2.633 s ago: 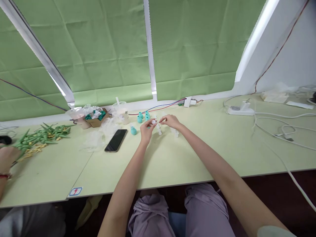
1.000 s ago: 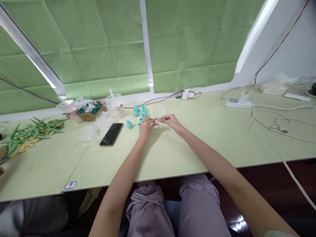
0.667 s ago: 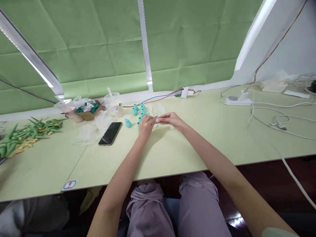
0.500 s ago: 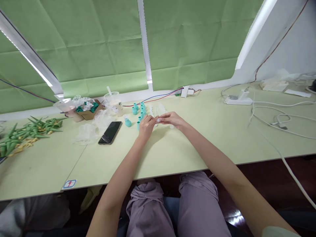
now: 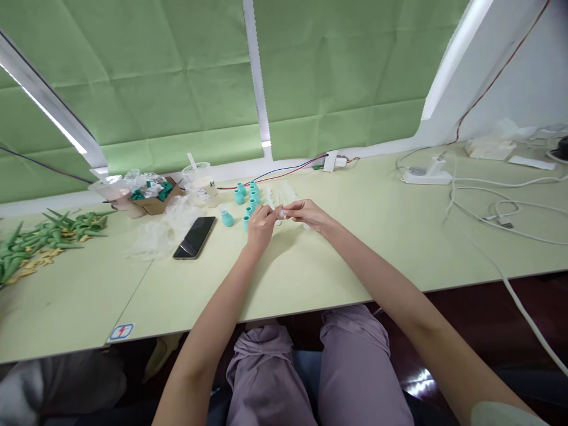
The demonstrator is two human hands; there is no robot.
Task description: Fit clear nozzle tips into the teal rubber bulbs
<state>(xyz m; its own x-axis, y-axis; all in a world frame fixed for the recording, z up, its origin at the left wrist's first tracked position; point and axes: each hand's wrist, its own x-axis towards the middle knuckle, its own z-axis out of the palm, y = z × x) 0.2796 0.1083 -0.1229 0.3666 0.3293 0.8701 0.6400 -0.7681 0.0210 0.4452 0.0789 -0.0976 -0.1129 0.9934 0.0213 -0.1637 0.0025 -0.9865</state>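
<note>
My left hand (image 5: 260, 222) and my right hand (image 5: 306, 213) meet above the pale green table (image 5: 310, 266), fingertips pinched together on one small white plastic piece (image 5: 280, 212). Just left of my left hand stand several small teal bottle-shaped parts (image 5: 249, 198). Several clear white pieces (image 5: 284, 193) lie on the table behind my fingers. What exactly the white piece is stays too small to make out.
A black phone (image 5: 194, 236) lies left of the teal parts, beside crumpled clear plastic (image 5: 155, 234). A cardboard box (image 5: 155, 198) and cups (image 5: 202, 180) stand further back. Green and yellow pointed pieces (image 5: 39, 242) are piled far left. A power strip (image 5: 423, 174) and white cables (image 5: 497, 216) occupy the right.
Both hands stay pinched on the small white piece, with only slight finger shifts. The view has drifted, and another person's hand at the far left edge is no longer visible.
</note>
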